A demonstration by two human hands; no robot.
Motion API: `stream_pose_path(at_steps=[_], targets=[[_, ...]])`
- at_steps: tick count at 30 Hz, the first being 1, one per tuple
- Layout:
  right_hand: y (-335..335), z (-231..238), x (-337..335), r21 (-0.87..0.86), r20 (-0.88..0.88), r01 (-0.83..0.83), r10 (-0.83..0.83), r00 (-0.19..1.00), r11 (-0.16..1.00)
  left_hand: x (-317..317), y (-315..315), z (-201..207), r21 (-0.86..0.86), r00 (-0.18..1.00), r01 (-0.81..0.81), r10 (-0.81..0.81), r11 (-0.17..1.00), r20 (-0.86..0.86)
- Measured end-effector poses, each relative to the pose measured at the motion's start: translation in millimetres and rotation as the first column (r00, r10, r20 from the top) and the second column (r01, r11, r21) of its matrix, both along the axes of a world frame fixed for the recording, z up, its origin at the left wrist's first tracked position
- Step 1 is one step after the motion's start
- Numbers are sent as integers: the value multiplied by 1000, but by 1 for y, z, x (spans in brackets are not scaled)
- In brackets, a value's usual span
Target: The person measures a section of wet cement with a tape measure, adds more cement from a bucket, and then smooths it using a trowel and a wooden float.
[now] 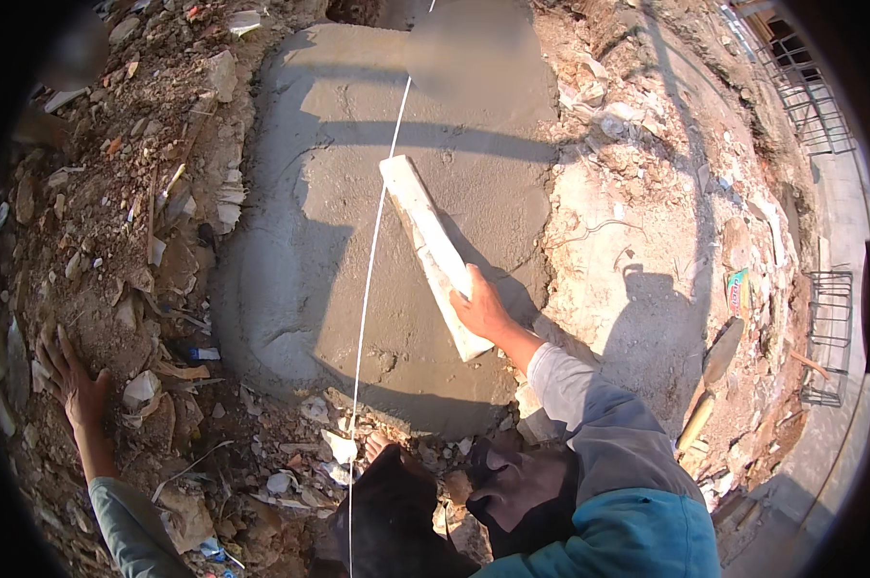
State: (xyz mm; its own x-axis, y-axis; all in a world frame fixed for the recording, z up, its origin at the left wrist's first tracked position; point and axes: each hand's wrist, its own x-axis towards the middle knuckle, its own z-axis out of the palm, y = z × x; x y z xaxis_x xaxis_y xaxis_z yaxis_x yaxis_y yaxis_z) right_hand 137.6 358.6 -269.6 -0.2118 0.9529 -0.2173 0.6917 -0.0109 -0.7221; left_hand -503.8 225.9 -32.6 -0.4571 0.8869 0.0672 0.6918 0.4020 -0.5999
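My right hand (483, 313) is wrapped round the lower part of a long, pale wooden float (418, 226). The float lies slantwise over a slab of wet grey concrete (290, 265), its far end beside a taut white string (366, 308). That string runs lengthwise above the slab. Out to the left, my left hand (80, 390) leans on the rubble bank (117, 279) with its fingers spread and nothing in them. Part of the far slab is blurred.
A trowel (721, 354) with a wooden handle rests on the dirt at right. Near it lies a green and red wrapper (738, 292). Steel rebar cages (828, 323) stand along the far right. Stones and broken debris line both sides, and my dark-clad knees (396, 506) are at the near edge.
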Motion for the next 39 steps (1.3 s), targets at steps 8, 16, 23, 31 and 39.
stream_pose_path(at_steps=[8, 16, 23, 31, 39], targets=[[223, -4, 70, 219, 149, 401, -437, 887, 889, -11, 4, -15, 56, 997, 70, -71, 996, 10], [190, -2, -12, -10, 84, 38, -37, 996, 999, -20, -1, -8, 4, 999, -41, 41, 999, -22], [224, 4, 12, 169, 73, 134, -148, 986, 976, -2, 7, -3, 42, 998, 57, -57, 997, -2], [316, -9, -23, 127, 223, 307, -329, 918, 943, -7, 2, -1, -60, 996, -44, 39, 997, -81], [300, -9, -91, 28, 172, -92, 86, 981, 995, -8, 8, -9, -19, 998, -37, 37, 999, -41]])
